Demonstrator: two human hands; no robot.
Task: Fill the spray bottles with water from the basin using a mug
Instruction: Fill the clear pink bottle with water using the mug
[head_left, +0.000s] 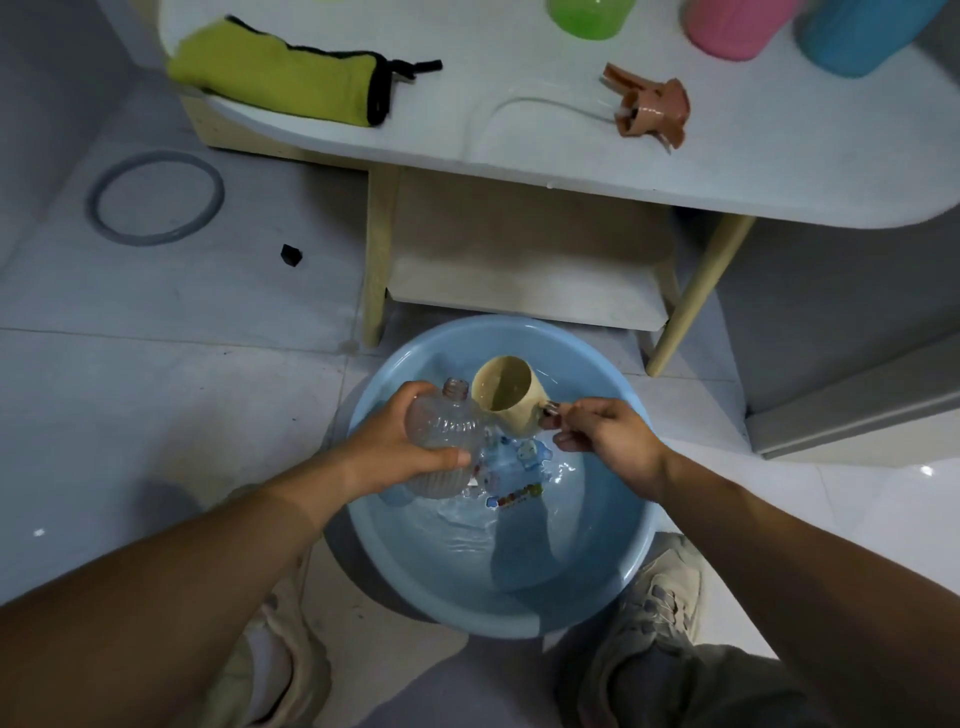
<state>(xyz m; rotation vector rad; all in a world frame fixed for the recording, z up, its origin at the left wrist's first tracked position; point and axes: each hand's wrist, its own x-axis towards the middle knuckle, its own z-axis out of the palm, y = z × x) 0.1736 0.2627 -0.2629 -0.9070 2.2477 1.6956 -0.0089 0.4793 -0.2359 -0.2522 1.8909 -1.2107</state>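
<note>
A clear ribbed spray bottle (441, 431) without its cap is held over the light blue basin (613, 566), and my left hand (395, 441) grips it around the body. My right hand (602, 441) pinches the handle of a beige mug (511, 397), which is tilted on its side with its mouth close to the bottle's open neck. The basin sits on the floor between my feet and holds shallow water. A brown spray head (652, 106) with its clear tube lies on the white table (519, 150) above.
On the table lie a yellow-green cloth (280, 78) and, at the back, green (589, 18), pink (735, 26) and blue (862, 36) containers. A grey ring (156, 197) and a small black object (291, 254) lie on the tiled floor. Table legs and a low shelf stand just behind the basin.
</note>
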